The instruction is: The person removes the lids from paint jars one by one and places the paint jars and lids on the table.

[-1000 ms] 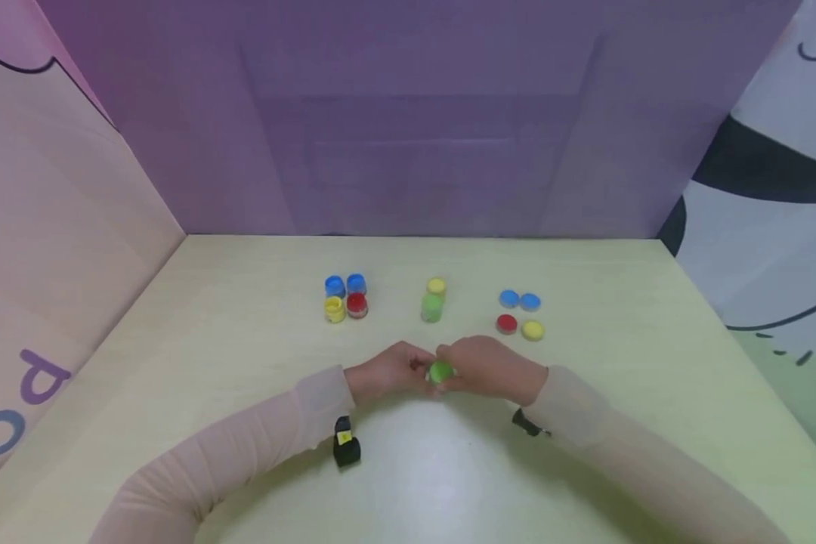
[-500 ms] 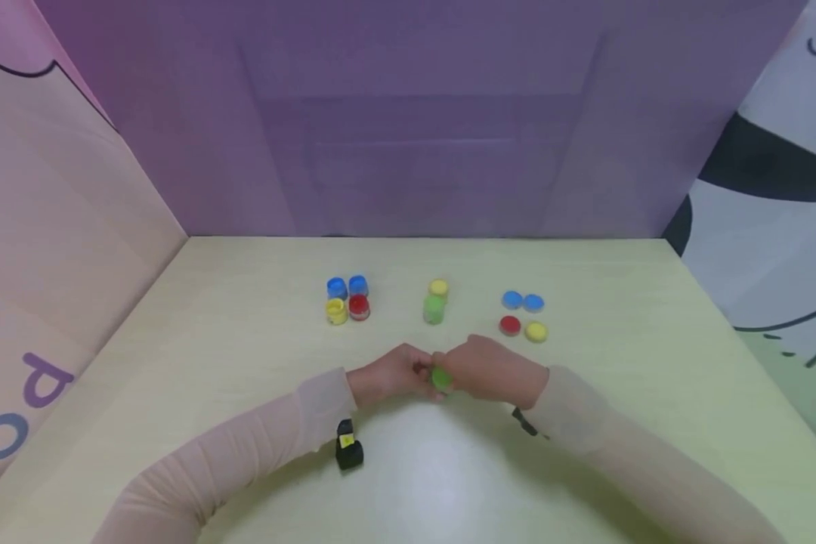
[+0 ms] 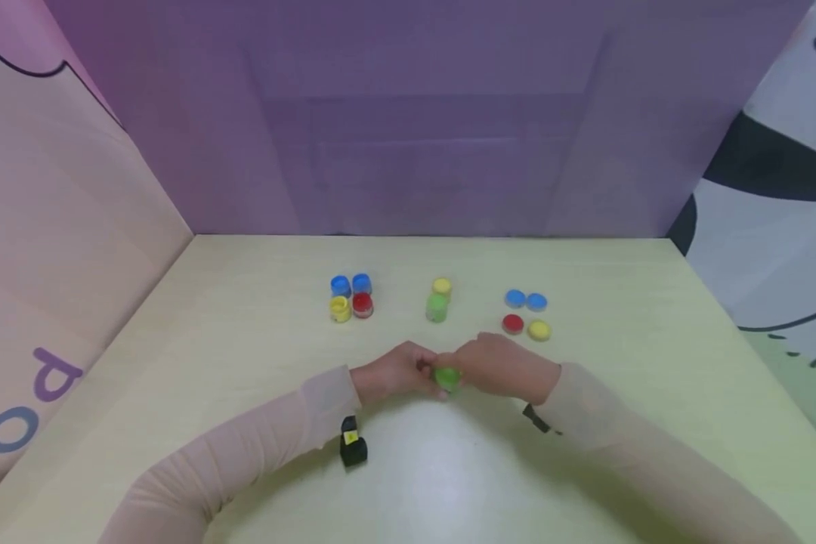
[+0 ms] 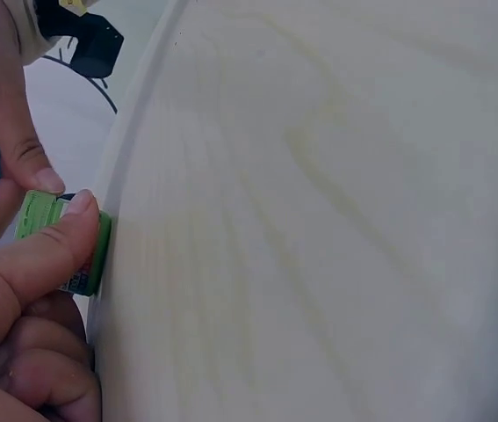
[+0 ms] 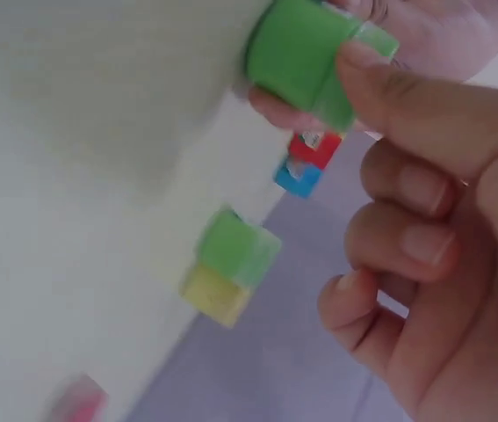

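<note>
In the head view, my left hand (image 3: 397, 372) and right hand (image 3: 506, 366) meet over the near-middle of the table around a small green jar (image 3: 447, 378). The left hand holds the jar's body low, its thumb across the label side in the left wrist view, where the jar (image 4: 103, 251) stands upright close to the tabletop. My right hand (image 5: 442, 193) pinches the jar's green lid (image 5: 373, 40) between thumb and fingers; the other fingers are curled. The lid is on the jar. Whether it sits loose or tight cannot be seen.
Farther back stand a green jar (image 3: 437, 308) and a yellow-lidded jar (image 3: 442, 286). To the left are two blue jars (image 3: 350, 284), a yellow jar (image 3: 340, 308) and a red jar (image 3: 363, 305). Blue lids (image 3: 526, 300), a red lid (image 3: 513, 324) and a yellow lid (image 3: 539, 330) lie right.
The right hand has turned slightly at the green lid and its fingers have shifted round it. The left hand keeps its hold. The whole head view has drifted a little.
</note>
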`<action>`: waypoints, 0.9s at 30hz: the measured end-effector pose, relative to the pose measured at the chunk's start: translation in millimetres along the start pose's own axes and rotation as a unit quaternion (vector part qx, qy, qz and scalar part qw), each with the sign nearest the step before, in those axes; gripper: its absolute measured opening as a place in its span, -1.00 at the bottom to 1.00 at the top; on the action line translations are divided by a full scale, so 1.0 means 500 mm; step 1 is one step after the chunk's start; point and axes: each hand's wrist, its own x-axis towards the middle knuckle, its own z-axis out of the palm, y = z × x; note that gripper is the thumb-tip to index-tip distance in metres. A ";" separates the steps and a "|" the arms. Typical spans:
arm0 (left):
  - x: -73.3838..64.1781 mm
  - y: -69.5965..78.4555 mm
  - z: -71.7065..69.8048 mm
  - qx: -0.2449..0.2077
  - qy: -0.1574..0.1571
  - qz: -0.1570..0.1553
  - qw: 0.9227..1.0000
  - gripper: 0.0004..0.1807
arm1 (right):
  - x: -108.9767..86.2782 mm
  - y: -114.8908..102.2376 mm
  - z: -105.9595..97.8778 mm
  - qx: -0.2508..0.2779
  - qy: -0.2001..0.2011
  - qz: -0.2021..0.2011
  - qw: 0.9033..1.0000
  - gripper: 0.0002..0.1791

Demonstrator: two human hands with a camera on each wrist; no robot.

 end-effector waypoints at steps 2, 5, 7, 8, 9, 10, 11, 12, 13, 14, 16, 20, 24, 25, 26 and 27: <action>0.000 -0.001 -0.001 -0.008 -0.004 0.002 1.000 -0.66 | -0.002 -0.002 0.006 0.035 0.022 -0.006 0.999 -0.63; 0.000 -0.002 -0.002 -0.019 -0.006 0.007 1.000 -0.67 | -0.002 -0.010 0.015 0.089 0.071 -0.009 0.993 -0.72; 0.001 -0.002 -0.001 -0.017 -0.004 0.007 1.000 -0.66 | -0.001 -0.017 0.018 0.105 0.102 0.012 0.989 -0.71; 0.001 -0.002 -0.001 -0.014 -0.003 0.008 1.000 -0.67 | 0.000 -0.020 0.019 0.105 0.116 0.028 0.987 -0.72; 0.001 -0.002 -0.001 -0.012 -0.004 0.007 1.000 -0.66 | 0.001 -0.023 0.021 0.102 0.126 0.048 0.986 -0.69; 0.002 -0.002 0.000 -0.012 -0.003 0.007 1.000 -0.66 | 0.002 -0.027 0.022 0.098 0.133 0.071 0.984 -0.66; 0.003 -0.002 0.000 -0.011 -0.003 0.005 1.000 -0.67 | 0.004 -0.030 0.022 0.095 0.134 0.095 0.982 -0.62; 0.003 -0.002 0.001 -0.012 -0.005 0.004 1.000 -0.66 | 0.005 -0.033 0.022 0.093 0.132 0.116 0.980 -0.60; 0.003 -0.003 0.002 -0.014 -0.005 0.003 1.000 -0.66 | 0.006 -0.036 0.023 0.089 0.128 0.134 0.979 -0.58; 0.003 -0.003 0.002 -0.018 -0.005 0.003 1.000 -0.66 | 0.008 -0.039 0.023 0.088 0.124 0.150 0.977 -0.56; 0.003 -0.003 0.002 -0.022 -0.002 0.003 1.000 -0.66 | 0.010 -0.043 0.023 0.086 0.117 0.174 0.974 -0.52; 0.004 -0.003 0.002 -0.023 0.004 0.000 1.000 -0.66 | 0.014 -0.051 0.019 0.086 0.109 0.190 0.972 -0.49; 0.005 -0.001 0.001 -0.023 0.005 -0.008 1.000 -0.66 | 0.015 -0.056 0.016 0.087 0.103 0.191 0.972 -0.50; 0.005 -0.001 0.001 -0.022 0.004 -0.009 1.000 -0.66 | 0.015 -0.056 0.016 0.087 0.102 0.191 0.972 -0.51; 0.005 -0.001 0.001 -0.021 0.003 -0.010 1.000 -0.66 | 0.015 -0.056 0.016 0.087 0.100 0.191 0.973 -0.52; 0.005 -0.001 0.001 -0.019 0.003 -0.010 1.000 -0.66 | 0.016 -0.057 0.016 0.087 0.097 0.190 0.973 -0.53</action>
